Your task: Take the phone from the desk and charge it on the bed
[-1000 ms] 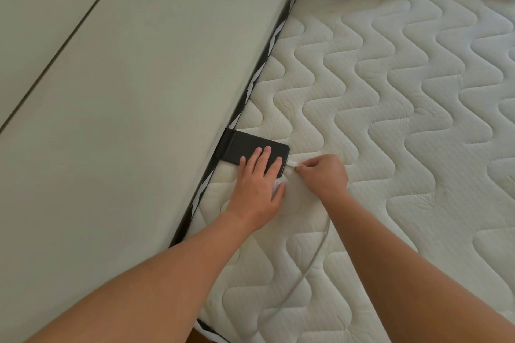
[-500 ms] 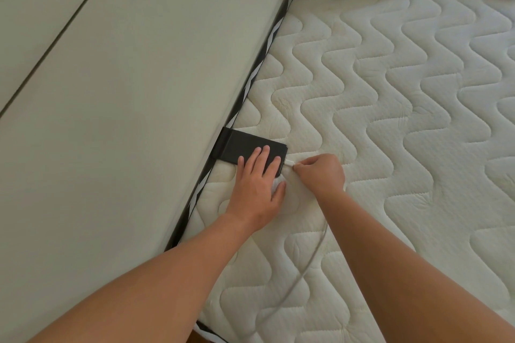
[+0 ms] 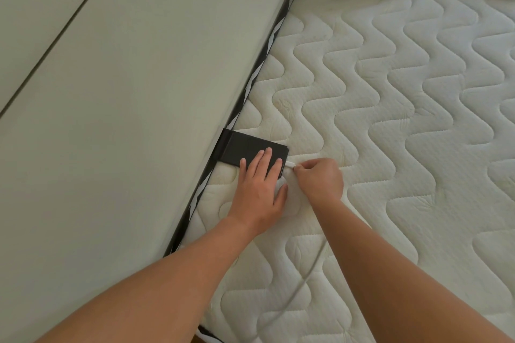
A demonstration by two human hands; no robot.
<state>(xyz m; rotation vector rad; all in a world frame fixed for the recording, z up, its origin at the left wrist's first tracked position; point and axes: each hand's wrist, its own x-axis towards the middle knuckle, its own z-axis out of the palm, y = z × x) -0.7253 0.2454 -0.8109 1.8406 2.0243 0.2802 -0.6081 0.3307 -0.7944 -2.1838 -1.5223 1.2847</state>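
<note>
Left hand [image 3: 257, 192] flat, fingers spread on the phone [image 3: 245, 152]; right hand [image 3: 320, 179] pinched around the white cable plug [image 3: 290, 165]

The phone [image 3: 245, 151] is a flat black rectangle lying face down or dark-screened on the bed [image 3: 390, 120], a white mattress quilted in wavy lines. Its far-left end touches the mattress's black-and-white striped edge by the pale wall panel; its near-right end points into the bed. A white charging cable [image 3: 303, 284] runs from the near edge of the mattress up to a white plug [image 3: 290, 165] right at the phone's near-right end.
</note>
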